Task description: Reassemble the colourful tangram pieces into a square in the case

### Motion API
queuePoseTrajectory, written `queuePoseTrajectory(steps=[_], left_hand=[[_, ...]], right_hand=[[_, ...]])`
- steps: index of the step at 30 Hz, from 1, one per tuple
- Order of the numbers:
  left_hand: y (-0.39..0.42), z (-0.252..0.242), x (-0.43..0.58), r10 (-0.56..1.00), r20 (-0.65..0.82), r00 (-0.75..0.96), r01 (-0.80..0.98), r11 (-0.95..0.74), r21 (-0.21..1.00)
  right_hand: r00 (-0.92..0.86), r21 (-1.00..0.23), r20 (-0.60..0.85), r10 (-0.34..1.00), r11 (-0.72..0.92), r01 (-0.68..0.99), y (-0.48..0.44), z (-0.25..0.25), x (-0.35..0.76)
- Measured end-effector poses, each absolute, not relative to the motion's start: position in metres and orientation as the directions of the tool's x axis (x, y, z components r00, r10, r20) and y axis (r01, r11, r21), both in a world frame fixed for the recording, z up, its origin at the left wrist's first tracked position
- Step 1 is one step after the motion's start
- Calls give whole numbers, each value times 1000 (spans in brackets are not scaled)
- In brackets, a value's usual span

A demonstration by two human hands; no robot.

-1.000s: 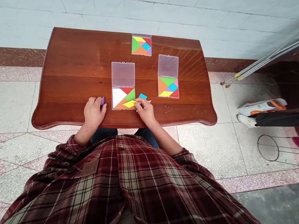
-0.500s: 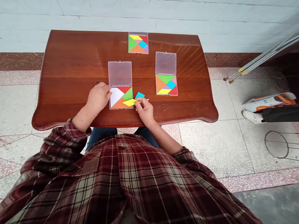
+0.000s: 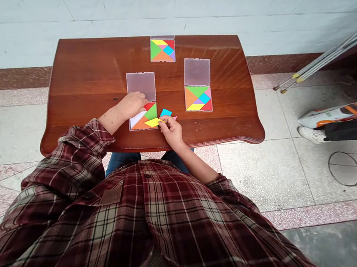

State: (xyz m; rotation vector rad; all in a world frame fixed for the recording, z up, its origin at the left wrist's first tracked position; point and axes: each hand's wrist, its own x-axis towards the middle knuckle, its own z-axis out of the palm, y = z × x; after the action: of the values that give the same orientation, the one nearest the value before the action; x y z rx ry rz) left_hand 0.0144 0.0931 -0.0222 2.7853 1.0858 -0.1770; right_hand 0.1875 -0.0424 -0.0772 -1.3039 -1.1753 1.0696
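Observation:
An open tangram box [image 3: 141,123] lies near the table's front edge, its clear lid [image 3: 141,85] folded back. Red, green, orange and white pieces sit in it. My left hand [image 3: 133,103] rests over the box's top left corner, fingers curled down; whatever is under them is hidden. My right hand [image 3: 171,129] pinches the right tip of a yellow piece [image 3: 153,122], which lies across the box's lower right part. A blue piece [image 3: 165,112] and a pink piece [image 3: 174,118] lie loose on the table just right of the box.
A wooden table [image 3: 85,77] stands against a tiled wall. A second open box [image 3: 198,98] of coloured pieces lies to the right with its lid [image 3: 197,71] behind it. A third box [image 3: 162,49] lies at the far edge. A shoe [image 3: 307,133] and metal poles [image 3: 330,56] are on the floor at right.
My left hand moved from the table left of the box, where it held a purple piece, up and right onto the box's top left corner. My right hand stayed on the yellow piece.

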Motion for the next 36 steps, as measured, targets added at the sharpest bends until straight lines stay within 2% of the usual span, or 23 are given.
queuePoseTrajectory(steps=[3,7,15,19,30,36], left_hand=[[91,-20,15,623,-166,764,637,-769,44],[88,-21,15,559,-200,805,553,-828,-91],[80,-30,11,556,-182,811,528,-830,-181],[77,-28,13,610,-133,781,596,-792,-132],[71,-24,34,828,-82,554,831,-556,2],[74,-22,28,922,18,386,910,-384,158]], right_hand=[[126,-997,40,991,32,68,-43,-79,188],[131,-996,55,990,44,82,-43,-81,188],[137,-992,66,988,51,112,-44,-82,189],[131,-993,61,990,47,109,-45,-80,189],[149,-1000,-1,989,-6,29,-42,-80,190],[146,-999,-28,989,-30,13,-35,-65,193]])
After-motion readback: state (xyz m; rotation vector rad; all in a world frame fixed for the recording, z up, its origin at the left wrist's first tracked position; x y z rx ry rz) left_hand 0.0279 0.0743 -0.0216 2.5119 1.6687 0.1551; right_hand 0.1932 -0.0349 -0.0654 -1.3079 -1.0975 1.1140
